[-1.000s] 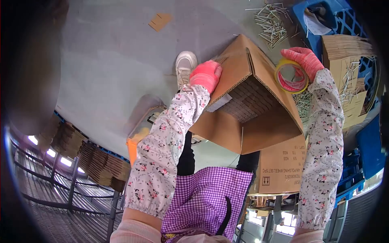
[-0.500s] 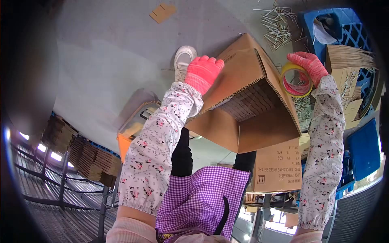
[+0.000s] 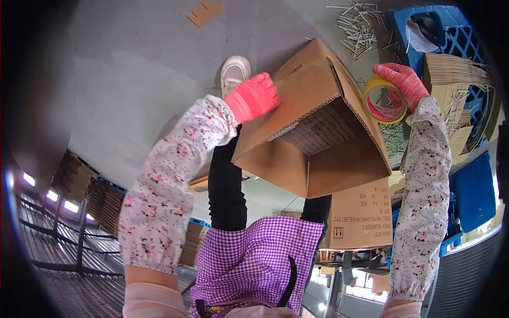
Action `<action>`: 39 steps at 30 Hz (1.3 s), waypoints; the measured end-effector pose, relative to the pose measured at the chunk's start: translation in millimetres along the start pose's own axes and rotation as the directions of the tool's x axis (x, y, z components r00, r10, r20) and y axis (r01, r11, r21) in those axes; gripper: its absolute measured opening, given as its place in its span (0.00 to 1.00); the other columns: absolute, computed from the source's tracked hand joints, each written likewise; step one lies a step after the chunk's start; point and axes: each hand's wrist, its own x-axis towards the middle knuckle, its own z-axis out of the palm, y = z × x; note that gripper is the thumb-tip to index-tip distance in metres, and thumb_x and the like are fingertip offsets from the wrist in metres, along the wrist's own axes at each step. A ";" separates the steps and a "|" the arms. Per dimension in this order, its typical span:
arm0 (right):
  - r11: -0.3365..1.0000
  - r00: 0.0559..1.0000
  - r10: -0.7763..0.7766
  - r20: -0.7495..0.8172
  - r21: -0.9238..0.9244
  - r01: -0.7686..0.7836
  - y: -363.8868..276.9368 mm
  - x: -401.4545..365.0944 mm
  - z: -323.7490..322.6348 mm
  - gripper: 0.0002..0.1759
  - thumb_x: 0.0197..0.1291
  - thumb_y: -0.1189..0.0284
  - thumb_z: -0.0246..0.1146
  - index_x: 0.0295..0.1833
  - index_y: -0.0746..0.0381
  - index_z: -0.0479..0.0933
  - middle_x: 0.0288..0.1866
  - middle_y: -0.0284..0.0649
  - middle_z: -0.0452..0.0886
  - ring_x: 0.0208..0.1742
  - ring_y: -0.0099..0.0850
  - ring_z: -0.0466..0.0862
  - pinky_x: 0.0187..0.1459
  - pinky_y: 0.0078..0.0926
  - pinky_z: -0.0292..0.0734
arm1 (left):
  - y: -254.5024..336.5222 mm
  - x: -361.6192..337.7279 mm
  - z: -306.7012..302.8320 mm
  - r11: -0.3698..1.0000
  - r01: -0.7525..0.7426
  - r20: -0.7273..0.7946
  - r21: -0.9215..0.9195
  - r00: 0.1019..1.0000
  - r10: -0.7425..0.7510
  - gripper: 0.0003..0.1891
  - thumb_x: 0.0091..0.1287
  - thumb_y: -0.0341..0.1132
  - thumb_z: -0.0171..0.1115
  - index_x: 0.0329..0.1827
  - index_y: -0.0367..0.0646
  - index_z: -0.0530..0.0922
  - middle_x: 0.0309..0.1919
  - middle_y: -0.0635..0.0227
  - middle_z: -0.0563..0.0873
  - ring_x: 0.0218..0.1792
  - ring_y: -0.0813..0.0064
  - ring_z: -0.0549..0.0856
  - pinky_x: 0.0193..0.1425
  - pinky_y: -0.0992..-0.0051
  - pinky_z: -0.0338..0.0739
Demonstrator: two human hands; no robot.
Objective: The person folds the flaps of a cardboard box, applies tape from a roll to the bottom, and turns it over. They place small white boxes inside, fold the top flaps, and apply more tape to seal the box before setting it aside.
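Observation:
My left hand (image 3: 253, 99), in a pink knit glove, is curled closed beside the left face of an open cardboard box (image 3: 302, 95). Its palm is hidden, so I cannot make out whether anything is in it. My right hand (image 3: 404, 82), gloved alike, grips a roll of yellow tape (image 3: 373, 87) with a red-and-white core, just off the box's right side. Tilted, the box has its opening toward me, and rows of packed cardboard pieces (image 3: 323, 130) show inside.
Below the box stands a printed carton (image 3: 360, 214). Thin sticks (image 3: 360, 32) lie scattered on the floor near a blue plastic crate (image 3: 456, 32) and stacked cardboard (image 3: 450, 71). A cardboard scrap (image 3: 204, 12) lies farther off. Metal racking (image 3: 79, 244) runs along the lower left.
My left hand has moved left and slightly down, staying beside the box. My right hand still holds the tape roll, almost unmoved. The orange container at left is now mostly hidden behind my sleeve.

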 end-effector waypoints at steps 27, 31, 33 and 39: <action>1.000 0.998 0.023 0.066 -0.009 -0.022 6.3 9.4 -7.4 0.24 0.53 0.55 0.67 0.49 0.60 0.78 0.34 0.30 0.80 0.33 0.20 0.76 0.31 0.21 0.71 | -59.8 53.6 -42.1 0.937 0.335 0.125 -0.104 0.939 -0.321 0.42 0.44 0.32 0.71 0.65 0.65 0.63 0.69 0.69 0.60 0.71 0.57 0.53 0.72 0.53 0.52; 0.999 0.997 0.032 0.073 -0.005 -0.032 1.3 6.9 -5.5 0.25 0.52 0.55 0.67 0.49 0.60 0.78 0.34 0.30 0.80 0.34 0.20 0.77 0.32 0.21 0.72 | -73.9 84.6 -49.5 0.992 0.124 0.491 0.013 0.863 -0.115 0.21 0.46 0.36 0.69 0.46 0.61 0.78 0.67 0.74 0.64 0.72 0.59 0.51 0.73 0.51 0.46; 0.999 0.996 0.045 0.076 -0.012 -0.044 -0.5 2.0 -5.5 0.25 0.52 0.54 0.68 0.49 0.60 0.78 0.34 0.30 0.80 0.32 0.19 0.76 0.31 0.20 0.71 | -70.5 82.0 -50.3 0.997 0.076 0.572 0.003 0.818 -0.064 0.12 0.48 0.38 0.68 0.37 0.58 0.79 0.65 0.75 0.68 0.72 0.61 0.51 0.73 0.51 0.44; 0.999 0.999 -0.029 0.027 0.028 0.028 3.7 5.6 -2.2 0.23 0.52 0.55 0.68 0.45 0.61 0.79 0.26 0.28 0.77 0.20 0.17 0.69 0.20 0.16 0.64 | -43.7 35.9 -29.7 0.986 0.156 0.436 0.058 0.884 -0.166 0.07 0.58 0.42 0.58 0.35 0.53 0.81 0.47 0.76 0.79 0.60 0.64 0.71 0.70 0.54 0.52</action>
